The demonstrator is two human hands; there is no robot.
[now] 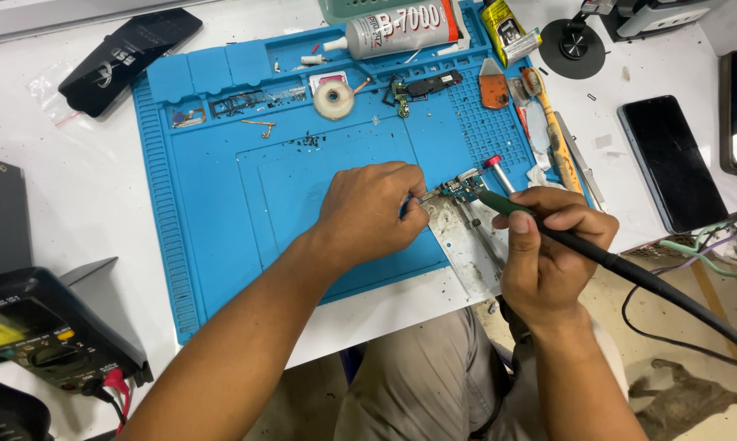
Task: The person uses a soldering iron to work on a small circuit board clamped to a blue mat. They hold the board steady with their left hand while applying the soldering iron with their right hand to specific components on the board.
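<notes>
On blue mat, approx 3 o'clock edge, small circuit board sits betw both hands. Left hand fingers pinched shut on tweezers touching board; right hand fingers wrapped round soldering iron, tip at board.

A small green circuit board lies flat on a scuffed metal plate at the right edge of the blue work mat. A soldering iron with a green collar, black handle and black cord slants down from the right, its tip at the board's right end.
</notes>
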